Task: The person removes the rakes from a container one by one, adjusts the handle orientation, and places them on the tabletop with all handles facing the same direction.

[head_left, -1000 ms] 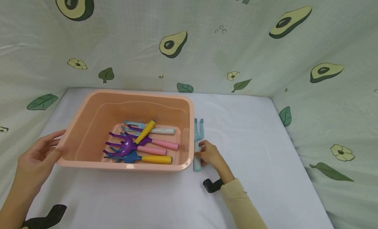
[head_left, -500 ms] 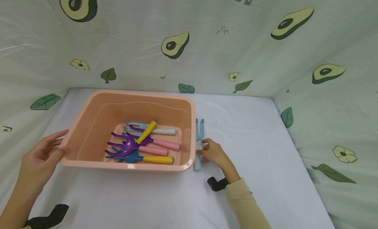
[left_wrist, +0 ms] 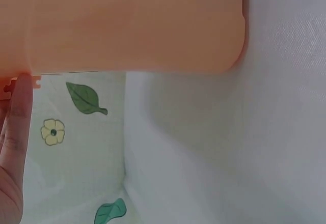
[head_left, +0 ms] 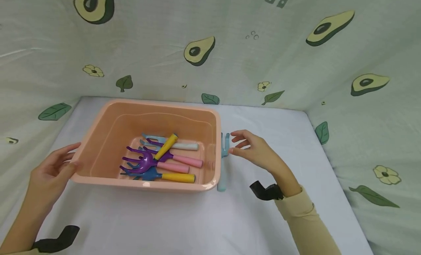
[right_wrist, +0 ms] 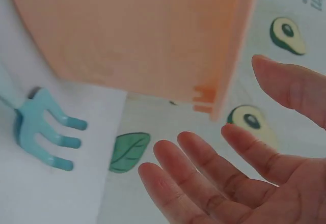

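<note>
A peach plastic basin (head_left: 95, 127) stands on the white table, with garden hand forks inside: purple ones with pink handles (head_left: 144, 162), a dark blue one with a yellow handle (head_left: 179, 177), and a light blue one with a pale handle (head_left: 185, 146). Another yellow handle (head_left: 166, 146) lies across them. My left hand (head_left: 47, 176) grips the basin's left rim between thumb and fingers. A light blue hand fork (right_wrist: 41, 124) lies on the table along the basin's right side, partly hidden by it in the head view. My right hand (head_left: 254, 149), fingers spread and holding nothing, hovers beside its tines.
A pale green cloth (head_left: 148, 64) printed with avocados and leaves hangs as walls behind and at both sides of the table (head_left: 279, 127). Black wrist mounts (head_left: 266, 191) stick out from both wrists.
My right hand has let go of the light blue hand fork's handle and moved up and to the right. The left hand stays on the rim; the whole view has shifted slightly.
</note>
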Available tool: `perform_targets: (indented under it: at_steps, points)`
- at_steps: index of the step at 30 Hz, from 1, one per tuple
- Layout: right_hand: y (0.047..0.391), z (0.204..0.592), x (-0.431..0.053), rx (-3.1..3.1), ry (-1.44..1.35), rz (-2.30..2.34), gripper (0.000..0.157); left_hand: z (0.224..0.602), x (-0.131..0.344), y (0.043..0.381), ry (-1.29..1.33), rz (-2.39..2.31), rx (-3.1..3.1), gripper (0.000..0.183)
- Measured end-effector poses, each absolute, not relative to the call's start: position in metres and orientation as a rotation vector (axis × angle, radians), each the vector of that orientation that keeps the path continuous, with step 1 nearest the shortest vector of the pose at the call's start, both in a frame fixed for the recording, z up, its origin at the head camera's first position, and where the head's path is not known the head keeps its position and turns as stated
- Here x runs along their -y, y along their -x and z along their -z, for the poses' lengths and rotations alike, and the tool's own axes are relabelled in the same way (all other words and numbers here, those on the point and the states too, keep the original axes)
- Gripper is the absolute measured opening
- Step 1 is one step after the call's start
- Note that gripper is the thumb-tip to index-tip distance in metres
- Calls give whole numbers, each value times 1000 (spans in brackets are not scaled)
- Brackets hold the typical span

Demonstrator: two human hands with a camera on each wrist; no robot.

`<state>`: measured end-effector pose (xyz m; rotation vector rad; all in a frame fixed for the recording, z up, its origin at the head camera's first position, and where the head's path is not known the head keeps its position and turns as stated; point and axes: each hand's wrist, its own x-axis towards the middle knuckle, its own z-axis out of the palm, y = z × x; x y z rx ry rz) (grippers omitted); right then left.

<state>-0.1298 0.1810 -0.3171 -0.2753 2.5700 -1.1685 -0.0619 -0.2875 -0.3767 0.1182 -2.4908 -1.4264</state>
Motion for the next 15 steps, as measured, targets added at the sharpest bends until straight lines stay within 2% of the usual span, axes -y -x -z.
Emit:
perform_targets:
  at_steps: [8, 15]
  points:
    - [140, 255, -155, -2580, 623, 1021, 50, 377, 288, 61, -132, 1439, 2520, 49]
    - [156, 227, -113, -2411, 855, 817, 44, 375, 290, 60, -77, 1465, 2504, 49]
